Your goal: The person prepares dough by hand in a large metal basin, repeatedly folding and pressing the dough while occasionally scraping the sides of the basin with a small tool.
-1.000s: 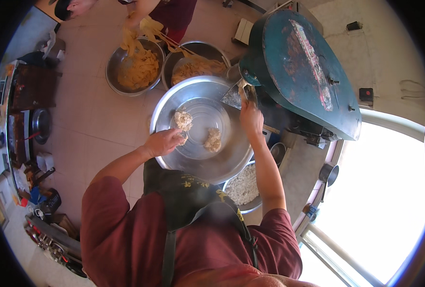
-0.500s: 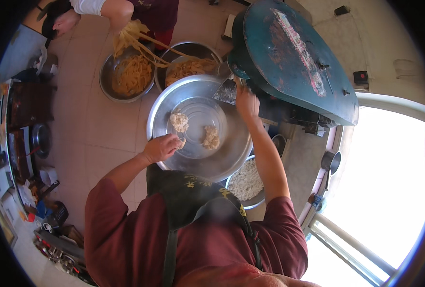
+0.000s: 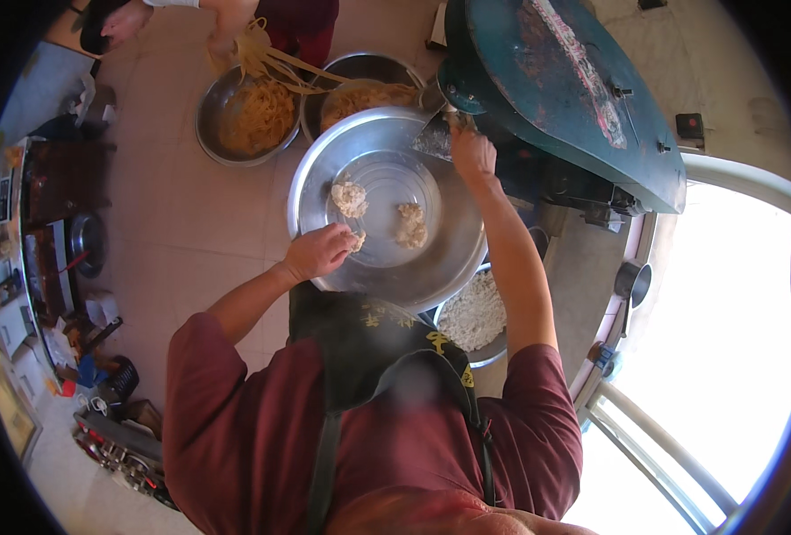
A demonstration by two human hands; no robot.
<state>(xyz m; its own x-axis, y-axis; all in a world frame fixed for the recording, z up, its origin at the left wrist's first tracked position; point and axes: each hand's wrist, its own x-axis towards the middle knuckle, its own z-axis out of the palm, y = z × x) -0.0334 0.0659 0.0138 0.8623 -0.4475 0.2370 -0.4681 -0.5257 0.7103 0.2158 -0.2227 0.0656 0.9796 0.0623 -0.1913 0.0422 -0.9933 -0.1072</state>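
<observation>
A wide steel basin (image 3: 453, 236) stands in front of me, with two crumbly pale dough lumps (image 3: 349, 199) inside it, set apart. My left hand (image 3: 321, 250) is closed over the basin's near-left side, with a bit of dough (image 3: 358, 241) at its fingertips. Over the far-right rim, my right hand (image 3: 474, 154) is closed at the mouth of a green machine (image 3: 556, 76). Something pale shows by its fingers, too small to name. Beside that hand, a triangular metal piece (image 3: 434, 140) slants over the basin.
At the far side, another person's hand (image 3: 226, 45) is by yellow noodle strands (image 3: 275, 62) stretching toward two steel bowls of noodles (image 3: 257, 116). A bowl of pale crumbly dough or flour (image 3: 474, 312) sits near right. A saucepan (image 3: 632, 282) is by the bright window.
The whole view has shifted, so everything sits higher and slightly right. My hands keep nearly the same places over the basin. The noodle strands at the far side hang differently.
</observation>
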